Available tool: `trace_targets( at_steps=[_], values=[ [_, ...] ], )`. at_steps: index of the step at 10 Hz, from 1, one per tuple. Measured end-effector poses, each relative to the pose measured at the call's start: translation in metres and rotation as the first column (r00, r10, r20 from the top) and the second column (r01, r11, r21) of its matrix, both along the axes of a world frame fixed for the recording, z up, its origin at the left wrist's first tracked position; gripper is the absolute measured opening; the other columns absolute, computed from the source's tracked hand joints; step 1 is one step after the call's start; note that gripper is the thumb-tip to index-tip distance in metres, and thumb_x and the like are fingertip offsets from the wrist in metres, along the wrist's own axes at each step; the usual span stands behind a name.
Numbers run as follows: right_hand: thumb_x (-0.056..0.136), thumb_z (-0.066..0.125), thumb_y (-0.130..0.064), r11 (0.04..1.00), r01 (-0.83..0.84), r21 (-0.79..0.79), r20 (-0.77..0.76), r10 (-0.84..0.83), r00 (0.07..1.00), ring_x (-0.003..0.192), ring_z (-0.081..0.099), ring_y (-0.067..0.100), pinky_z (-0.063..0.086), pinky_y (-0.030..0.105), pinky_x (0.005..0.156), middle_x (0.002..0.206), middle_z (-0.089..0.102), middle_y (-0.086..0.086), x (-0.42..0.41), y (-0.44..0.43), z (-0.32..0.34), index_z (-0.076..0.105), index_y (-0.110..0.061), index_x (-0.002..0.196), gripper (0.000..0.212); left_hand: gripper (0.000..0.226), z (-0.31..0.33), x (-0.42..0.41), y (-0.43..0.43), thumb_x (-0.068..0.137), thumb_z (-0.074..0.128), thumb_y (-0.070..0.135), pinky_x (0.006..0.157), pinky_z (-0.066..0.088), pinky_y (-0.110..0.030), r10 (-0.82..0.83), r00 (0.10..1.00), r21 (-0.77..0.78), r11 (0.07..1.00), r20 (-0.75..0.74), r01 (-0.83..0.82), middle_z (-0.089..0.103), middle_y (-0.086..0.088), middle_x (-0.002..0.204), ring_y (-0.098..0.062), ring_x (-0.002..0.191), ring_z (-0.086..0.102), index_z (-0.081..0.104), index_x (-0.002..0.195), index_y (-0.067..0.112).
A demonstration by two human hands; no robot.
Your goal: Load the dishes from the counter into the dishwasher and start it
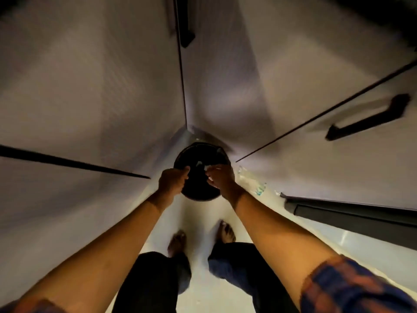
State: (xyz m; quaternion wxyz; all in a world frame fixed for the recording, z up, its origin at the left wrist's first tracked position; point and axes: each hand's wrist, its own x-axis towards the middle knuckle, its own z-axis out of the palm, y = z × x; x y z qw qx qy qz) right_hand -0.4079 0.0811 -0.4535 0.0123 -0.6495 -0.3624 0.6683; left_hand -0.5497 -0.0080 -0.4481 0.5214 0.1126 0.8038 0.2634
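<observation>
A person's two hands hold a black round dish [200, 158] by its near rim, low in the corner where white cabinets [90, 86] meet. L hand [172, 180] is curled round the left edge, thumb on top. R hand [220, 179] pinches the right edge w/ bent fingers. Pan or plate: can't tell. Feet [178, 241] stand on a pale floor [200, 219].

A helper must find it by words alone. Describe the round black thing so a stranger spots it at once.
Find the corner where the white cabinet fronts meet. At its foot is the round black object. It is the only round dark thing: the black bar handles are long and straight, the crumpled plastic beside it clear.
</observation>
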Motion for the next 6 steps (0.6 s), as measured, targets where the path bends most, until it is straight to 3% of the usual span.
trace_targets(
  at_steps=[1, 2, 3, 4, 5, 6],
  values=[
    [0.080, 0.072, -0.030, 0.978, -0.158, 0.138, 0.142, 0.139, 0.980, 0.092, 0.069, 0.024, 0.058, 0.041, 0.089, 0.089, 0.073, -0.001, -0.007, 0.012, -0.081, 0.075, -0.022, 0.095, 0.017, 0.051, -0.054, -0.004, 0.020, 0.099, 0.052, 0.048, 0.061, 0.041, -0.028, -0.068, 0.996, 0.029, 0.997, -0.063, 0.070, 0.058, -0.003, 0.058, -0.017, 0.054, 0.053, 0.058, 0.061, 0.016],
    [0.082, 0.063, -0.054, 0.899, -0.374, 0.228, 0.220, 0.327, 0.919, 0.099, 0.067, 0.021, 0.052, 0.037, 0.091, 0.101, 0.075, -0.005, -0.011, 0.014, -0.117, 0.075, -0.026, 0.108, 0.040, 0.034, -0.084, 0.003, 0.030, 0.097, 0.055, 0.050, 0.075, 0.047, -0.030, -0.061, 0.998, 0.145, 0.988, -0.012, 0.062, 0.067, 0.002, 0.083, -0.014, 0.076, 0.061, 0.068, 0.079, 0.025],
    [0.092, 0.060, -0.044, 0.900, -0.348, 0.262, 0.217, 0.296, 0.930, 0.104, 0.063, 0.022, 0.046, 0.031, 0.087, 0.112, 0.073, 0.000, -0.011, 0.013, -0.113, 0.074, -0.026, 0.115, 0.032, 0.041, -0.096, 0.006, 0.038, 0.099, 0.054, 0.048, 0.083, 0.045, -0.031, -0.068, 0.997, 0.230, 0.970, -0.032, 0.074, 0.066, 0.001, 0.092, -0.008, 0.083, 0.058, 0.070, 0.098, 0.009],
    [0.094, 0.056, -0.029, 0.918, -0.259, 0.300, 0.215, 0.199, 0.956, 0.107, 0.063, 0.028, 0.049, 0.035, 0.090, 0.114, 0.071, 0.006, -0.004, 0.019, -0.114, 0.075, -0.022, 0.108, 0.024, 0.052, -0.098, 0.006, 0.045, 0.096, 0.053, 0.056, 0.075, 0.043, -0.024, -0.102, 0.992, 0.223, 0.968, -0.071, 0.116, 0.067, -0.005, 0.101, -0.017, 0.093, 0.061, 0.068, 0.104, 0.007],
    [0.092, 0.054, -0.025, 0.924, -0.216, 0.316, 0.208, 0.155, 0.966, 0.106, 0.063, 0.033, 0.052, 0.043, 0.096, 0.115, 0.071, 0.006, 0.007, 0.020, -0.103, 0.074, -0.026, 0.102, 0.023, 0.051, -0.093, 0.009, 0.042, 0.097, 0.050, 0.056, 0.064, 0.034, -0.020, -0.167, 0.967, 0.182, 0.962, -0.193, 0.203, 0.061, 0.002, 0.087, -0.006, 0.077, 0.054, 0.065, 0.094, 0.008],
    [0.077, 0.053, -0.031, 0.921, -0.225, 0.319, 0.140, 0.189, 0.972, 0.108, 0.065, 0.038, 0.053, 0.051, 0.099, 0.112, 0.072, 0.002, 0.016, 0.023, -0.109, 0.074, -0.045, 0.078, 0.025, 0.043, -0.086, 0.008, 0.039, 0.097, 0.053, 0.053, 0.073, 0.038, -0.024, -0.171, 0.952, 0.176, 0.960, -0.252, 0.219, 0.063, 0.004, 0.095, -0.011, 0.087, 0.056, 0.067, 0.098, 0.013]
  ],
)
